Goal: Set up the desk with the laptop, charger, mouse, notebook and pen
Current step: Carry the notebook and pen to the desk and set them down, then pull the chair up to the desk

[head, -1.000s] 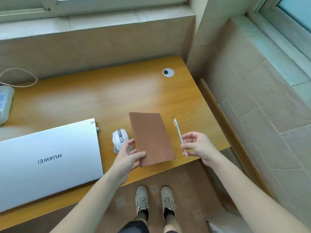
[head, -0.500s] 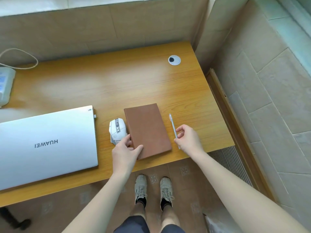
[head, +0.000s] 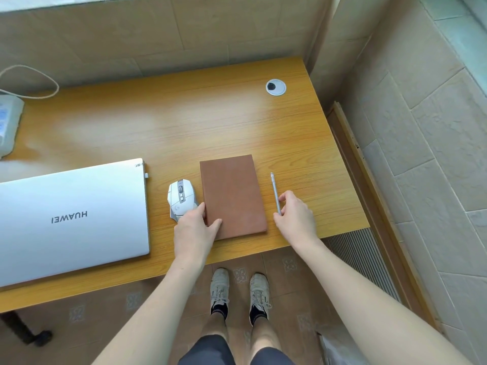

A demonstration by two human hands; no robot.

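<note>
A brown notebook (head: 233,196) lies flat near the front edge of the wooden desk (head: 184,122). My left hand (head: 193,231) grips its near left corner, thumb on the cover. A silver pen (head: 274,192) lies just right of the notebook, and my right hand (head: 295,219) pinches its near end. A white mouse (head: 180,198) sits touching distance left of the notebook, partly behind my left hand. The closed silver laptop (head: 71,217) lies at the left. A white charger cable (head: 39,83) loops at the far left rear.
A white translucent box (head: 9,122) sits at the desk's left edge. A round cable grommet (head: 275,87) is set in the far right corner. Tiled walls close off the back and right. My feet (head: 238,288) stand on the floor under the desk edge.
The notebook and the pen have come down from tilted, lifted positions to lie flat on the desk, straighter beside the mouse. Both hands stay on them. The view has tilted downward.
</note>
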